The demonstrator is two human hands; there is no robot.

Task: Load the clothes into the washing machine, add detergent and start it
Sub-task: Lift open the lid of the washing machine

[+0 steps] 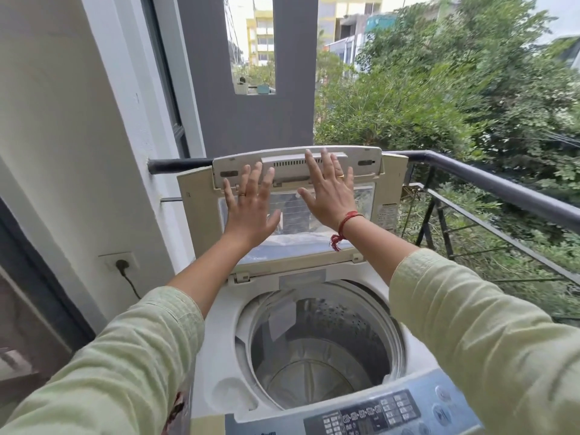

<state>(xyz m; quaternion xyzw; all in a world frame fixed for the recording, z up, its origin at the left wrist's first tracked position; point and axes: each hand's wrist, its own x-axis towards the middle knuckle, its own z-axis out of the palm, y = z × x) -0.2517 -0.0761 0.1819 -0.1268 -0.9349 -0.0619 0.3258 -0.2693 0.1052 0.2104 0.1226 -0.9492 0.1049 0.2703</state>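
From where I watch, both hands sit in the upper centre of the frame, left hand [251, 204] and right hand [326, 191], fingers spread wide and holding nothing, palms facing the raised folding lid [298, 171], whose long axis runs left to right across the frame; the right hand reaches higher up it, and I can't tell if either palm presses the panel. The washing machine [219, 324] fills the lower centre, its drum [320, 356] open directly below the hands and looking empty, no clothes or detergent anywhere in view, control panel [373, 412] at the bottom edge, so I judge loading not yet begun
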